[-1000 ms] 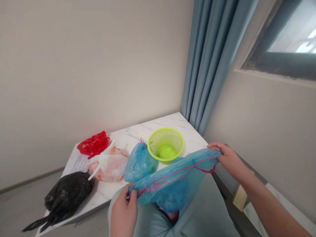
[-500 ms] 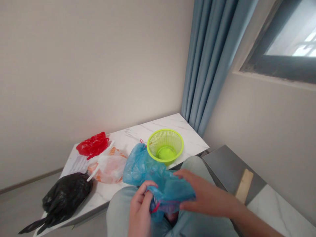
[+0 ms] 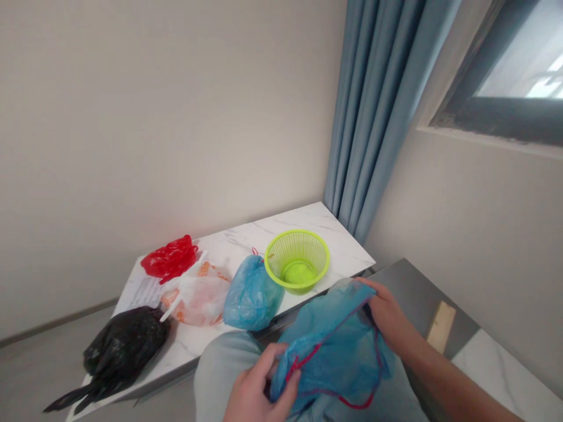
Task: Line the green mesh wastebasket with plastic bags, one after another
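Note:
A thin blue plastic bag [image 3: 329,346] with a red drawstring along its rim is spread over my lap, its mouth held wide between both hands. My left hand [image 3: 264,387] pinches the rim near the red string's knot. On the opposite side, my right hand [image 3: 385,308] grips the rim, its fingers partly behind the film. Just beyond stands a lime-green plastic basket [image 3: 297,234] with nothing inside. Beside it sits another blue plastic bag [image 3: 254,296], bulging and gathered at the top, with a small red loop.
On the white marble-patterned tabletop [image 3: 299,217] lie a crumpled red bag [image 3: 170,259], a white-and-orange bag [image 3: 197,296] and a tied black bag [image 3: 127,346]. At right, a wooden strip [image 3: 441,328] rests on a grey surface [image 3: 400,287]. A blue curtain [image 3: 378,117] hangs in the corner.
The blue bag in my hands has gone from bunched up to spread out, its mouth pulled open. My right hand has moved right and away from me, apart from the left.

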Demonstrator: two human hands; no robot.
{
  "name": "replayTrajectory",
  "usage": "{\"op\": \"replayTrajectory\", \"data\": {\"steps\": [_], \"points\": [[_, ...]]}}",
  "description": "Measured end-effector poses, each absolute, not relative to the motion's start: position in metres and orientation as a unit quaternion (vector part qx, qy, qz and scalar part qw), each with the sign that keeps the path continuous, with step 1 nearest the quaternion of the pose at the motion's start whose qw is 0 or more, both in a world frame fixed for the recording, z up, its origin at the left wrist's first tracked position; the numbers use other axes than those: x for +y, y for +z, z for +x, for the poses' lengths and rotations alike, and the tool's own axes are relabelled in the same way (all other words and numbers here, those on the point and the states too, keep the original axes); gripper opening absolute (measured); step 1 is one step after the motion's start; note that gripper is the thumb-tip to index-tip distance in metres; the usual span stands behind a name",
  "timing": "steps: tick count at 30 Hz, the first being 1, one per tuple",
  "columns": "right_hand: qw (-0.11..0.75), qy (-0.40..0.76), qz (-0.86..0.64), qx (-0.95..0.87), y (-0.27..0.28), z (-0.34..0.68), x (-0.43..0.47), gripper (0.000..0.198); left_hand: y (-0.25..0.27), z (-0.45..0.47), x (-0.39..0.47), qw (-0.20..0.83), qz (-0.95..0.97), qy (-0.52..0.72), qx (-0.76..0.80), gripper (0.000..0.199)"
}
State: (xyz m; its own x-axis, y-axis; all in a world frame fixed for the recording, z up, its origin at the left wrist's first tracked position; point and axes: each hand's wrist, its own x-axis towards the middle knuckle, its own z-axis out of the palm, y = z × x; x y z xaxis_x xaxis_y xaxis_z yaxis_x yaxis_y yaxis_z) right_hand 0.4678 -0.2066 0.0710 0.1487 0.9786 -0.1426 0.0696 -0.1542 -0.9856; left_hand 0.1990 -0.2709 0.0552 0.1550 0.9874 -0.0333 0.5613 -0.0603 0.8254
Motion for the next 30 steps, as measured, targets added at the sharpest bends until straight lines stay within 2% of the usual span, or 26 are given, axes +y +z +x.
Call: {"op": "replayTrajectory", "data": {"steps": [4, 7, 10, 14, 16, 21, 25, 28, 30], "points": [[0.462, 0.552, -0.614, -0.324, 0.074, 0.449, -0.218, 0.026, 0.037, 0.203, -0.260, 0.209, 0.630, 0.322, 0.675, 0.027], [0.443, 0.599, -0.591, -0.309, 0.074, 0.437, -0.226, 0.033, 0.038, 0.212, -0.260, 0.101, 0.589, 0.317, 0.736, 0.024], [0.447, 0.630, -0.561, -0.298, 0.077, 0.431, -0.230, 0.036, 0.047, 0.236, -0.266, 0.038, 0.581, 0.363, 0.727, 0.031], [0.492, 0.622, -0.560, -0.241, 0.085, 0.426, -0.236, 0.034, 0.038, 0.272, -0.268, 0.075, 0.636, 0.397, 0.657, 0.063], [0.497, 0.629, -0.552, -0.231, 0.089, 0.422, -0.241, 0.039, 0.023, 0.279, -0.263, 0.095, 0.643, 0.383, 0.657, 0.071], [0.510, 0.628, -0.548, -0.213, 0.094, 0.424, -0.252, 0.045, -0.008, 0.256, -0.247, 0.129, 0.587, 0.378, 0.705, 0.053], [0.547, 0.547, -0.579, -0.258, 0.100, 0.455, -0.232, 0.033, -0.015, 0.215, -0.243, 0.115, 0.547, 0.390, 0.732, 0.049], [0.549, 0.472, -0.605, -0.331, 0.106, 0.497, -0.207, 0.019, -0.018, 0.177, -0.247, 0.223, 0.500, 0.414, 0.727, 0.055], [0.519, 0.365, -0.657, -0.407, 0.109, 0.523, -0.193, 0.016, -0.017, 0.154, -0.252, 0.324, 0.447, 0.420, 0.721, 0.053]]}}
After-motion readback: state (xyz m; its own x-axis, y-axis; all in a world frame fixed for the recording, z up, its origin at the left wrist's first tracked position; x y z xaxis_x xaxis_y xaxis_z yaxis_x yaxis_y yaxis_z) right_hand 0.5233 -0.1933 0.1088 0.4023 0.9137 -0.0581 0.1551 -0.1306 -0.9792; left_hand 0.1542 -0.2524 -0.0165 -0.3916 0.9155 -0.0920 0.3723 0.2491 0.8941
